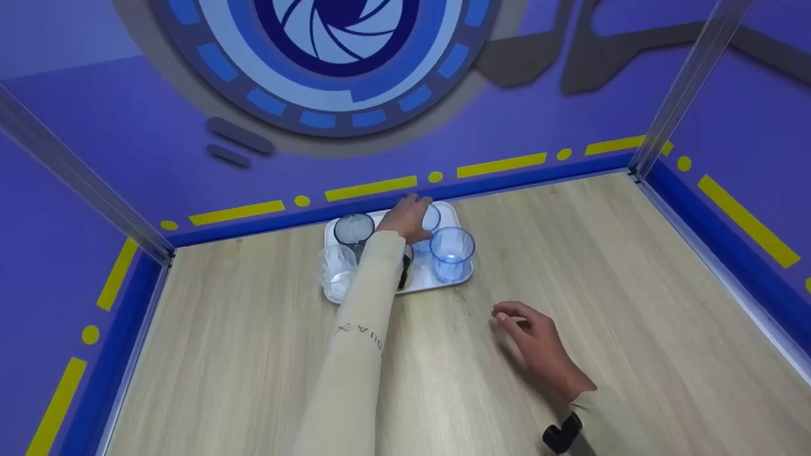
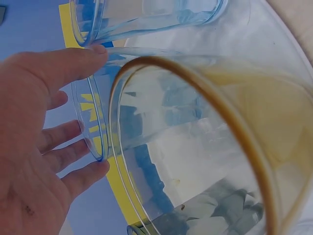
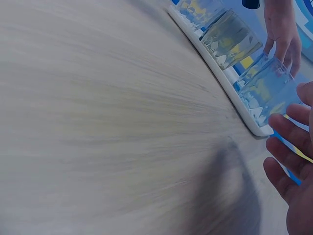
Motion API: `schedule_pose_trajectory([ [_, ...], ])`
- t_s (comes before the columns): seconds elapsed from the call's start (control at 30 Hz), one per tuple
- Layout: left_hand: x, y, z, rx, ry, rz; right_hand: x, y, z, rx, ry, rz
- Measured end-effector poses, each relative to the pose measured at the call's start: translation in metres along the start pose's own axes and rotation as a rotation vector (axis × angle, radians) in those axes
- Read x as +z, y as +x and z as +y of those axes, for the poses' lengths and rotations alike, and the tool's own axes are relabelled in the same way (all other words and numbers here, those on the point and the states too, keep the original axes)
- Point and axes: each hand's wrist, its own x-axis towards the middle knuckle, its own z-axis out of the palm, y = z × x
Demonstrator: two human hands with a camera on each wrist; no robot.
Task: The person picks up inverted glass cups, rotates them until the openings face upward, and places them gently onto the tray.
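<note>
My left hand [image 1: 405, 218] reaches over a white tray [image 1: 451, 213] and holds the back right light-blue glass [image 1: 433, 217] by its rim. In the left wrist view, the thumb lies at one side of that rim and the fingers at the other. A second blue glass [image 1: 452, 254] stands just in front of it. Close to the left wrist is an amber-rimmed glass [image 2: 239, 125], mostly hidden by the forearm in the head view. My right hand [image 1: 538, 342] is held over the table at the lower right, fingers loosely bent and holding nothing.
A dark grey glass [image 1: 355, 229] is at the tray's back left, with a clear glass [image 1: 338, 269] in front of it. Behind the tray rises a purple-blue wall [image 1: 374, 166]. The wooden table [image 1: 570, 266] extends on both sides, with side walls beyond.
</note>
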Motion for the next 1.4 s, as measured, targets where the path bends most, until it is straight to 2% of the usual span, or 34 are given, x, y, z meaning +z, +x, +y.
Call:
schedule_pose_trajectory([
  [0.1,-0.002,-0.004,0.0,0.0,-0.002,-0.002,0.0,0.002,0.004,-0.005,0.01,-0.019],
  [0.53,-0.01,-0.015,-0.002,0.002,-0.017,-0.052,0.001,0.008,-0.008,-0.039,-0.029,-0.046],
  [0.77,-0.015,-0.025,-0.002,0.002,0.016,-0.027,0.001,0.014,-0.02,-0.092,-0.065,-0.03],
  [0.9,-0.019,-0.032,-0.002,-0.002,0.007,-0.009,0.001,0.018,-0.027,-0.103,-0.082,-0.015],
  [1.13,-0.027,-0.052,0.005,0.029,-0.041,0.02,0.002,0.023,-0.038,-0.126,-0.096,0.009],
  [1.23,-0.029,-0.059,0.008,0.04,-0.015,0.039,0.003,0.024,-0.042,-0.143,-0.101,0.021],
  [1.4,-0.03,-0.071,0.013,0.057,0.083,0.098,0.005,0.026,-0.048,-0.181,-0.116,0.059],
])
